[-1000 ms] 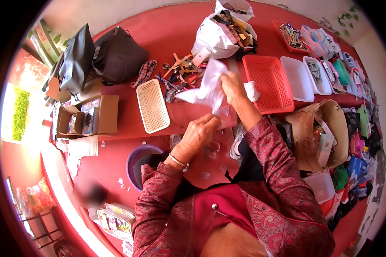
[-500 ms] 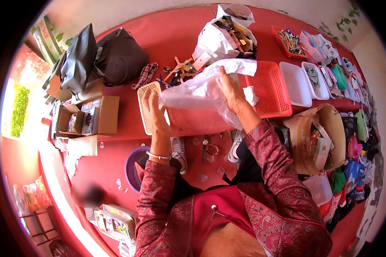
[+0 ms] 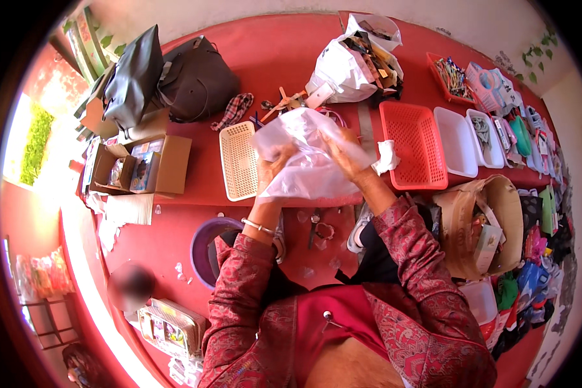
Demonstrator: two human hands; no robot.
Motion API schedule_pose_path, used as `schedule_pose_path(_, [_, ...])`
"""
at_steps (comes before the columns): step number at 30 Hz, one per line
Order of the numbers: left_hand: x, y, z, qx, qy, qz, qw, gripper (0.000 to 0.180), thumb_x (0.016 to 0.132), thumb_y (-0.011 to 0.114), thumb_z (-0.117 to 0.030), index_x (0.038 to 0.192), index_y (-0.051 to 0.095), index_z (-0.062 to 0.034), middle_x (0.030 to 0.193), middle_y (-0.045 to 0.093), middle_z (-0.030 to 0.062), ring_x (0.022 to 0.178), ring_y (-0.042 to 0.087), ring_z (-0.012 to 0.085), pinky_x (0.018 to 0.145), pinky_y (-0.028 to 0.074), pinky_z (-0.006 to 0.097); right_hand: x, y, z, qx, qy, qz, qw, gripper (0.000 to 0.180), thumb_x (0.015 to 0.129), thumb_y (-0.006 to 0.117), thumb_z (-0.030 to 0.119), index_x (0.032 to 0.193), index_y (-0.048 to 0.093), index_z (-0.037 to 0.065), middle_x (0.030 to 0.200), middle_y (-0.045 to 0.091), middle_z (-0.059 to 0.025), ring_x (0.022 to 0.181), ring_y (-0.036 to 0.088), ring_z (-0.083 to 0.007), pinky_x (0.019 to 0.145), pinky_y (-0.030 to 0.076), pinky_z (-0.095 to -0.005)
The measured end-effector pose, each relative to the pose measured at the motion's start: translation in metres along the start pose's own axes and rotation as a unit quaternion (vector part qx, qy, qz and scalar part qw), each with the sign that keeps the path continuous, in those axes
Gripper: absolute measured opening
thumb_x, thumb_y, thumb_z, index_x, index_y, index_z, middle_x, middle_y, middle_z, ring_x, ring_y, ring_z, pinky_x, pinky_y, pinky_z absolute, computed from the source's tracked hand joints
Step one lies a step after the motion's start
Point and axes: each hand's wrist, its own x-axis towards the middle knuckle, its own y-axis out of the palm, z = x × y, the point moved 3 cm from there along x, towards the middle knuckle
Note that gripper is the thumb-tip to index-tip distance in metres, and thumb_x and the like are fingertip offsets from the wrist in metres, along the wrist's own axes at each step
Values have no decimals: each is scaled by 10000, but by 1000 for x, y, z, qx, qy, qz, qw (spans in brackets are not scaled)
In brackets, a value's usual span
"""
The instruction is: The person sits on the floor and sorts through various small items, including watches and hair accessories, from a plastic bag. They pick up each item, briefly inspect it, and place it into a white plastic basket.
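A thin, translucent white plastic bag is spread between my two hands above the red table. My left hand grips its left side, with the fingers curled and partly covered by the film. On the other side my right hand holds the plastic, its fingertips blurred and veiled by it. Just left of the bag stands a cream perforated basket. A crumpled white scrap lies right of my right wrist, against a red perforated basket.
White trays line up at the right. Behind the bag stands a stuffed white bag. Dark handbags and an open cardboard box are at the left. Below the table are a purple basin and a large carton.
The plastic bag has gone from bunched and stretched sideways to spread out in front of me. My hands have come closer together, and the left now grips its side.
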Motion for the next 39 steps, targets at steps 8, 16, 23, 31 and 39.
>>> schedule_pose_path(8, [-9,7,-46,33,59,-117,991,291,856,519,-267,650,525,-62,477,372,-71,382,285,20,363,213,205,5,-32,-2,112,97,-87,985,259,850,500,314,749,586,91,636,474,55,533,365,-30,468,299,-180])
schedule_pose_path(16, [-3,-1,-35,135,1,-104,985,298,837,543,-284,651,508,-54,475,407,-30,398,351,56,381,282,217,6,-47,-14,179,170,-17,969,170,799,589,177,804,610,8,721,590,-20,578,522,-75,485,417,-196])
schedule_pose_path(23, [4,-13,-33,210,111,-182,954,503,808,584,-261,1178,364,-1,919,491,134,830,502,183,694,417,316,10,-53,-16,137,119,-43,983,117,730,656,73,777,596,-17,684,576,-34,500,505,-81,417,397,-200])
schedule_pose_path(31, [-25,53,-42,328,171,-12,929,330,770,637,-268,870,558,36,631,548,54,567,507,147,536,428,286,9,-23,-22,84,47,-96,991,159,618,670,99,680,566,-4,592,556,-46,461,489,-81,406,378,-211])
schedule_pose_path(39, [-17,56,-23,141,57,154,976,145,838,536,-143,770,557,-16,628,522,-9,542,461,54,493,377,196,12,-10,-36,233,135,43,962,156,705,683,133,730,586,14,625,560,-15,488,501,-73,424,395,-208])
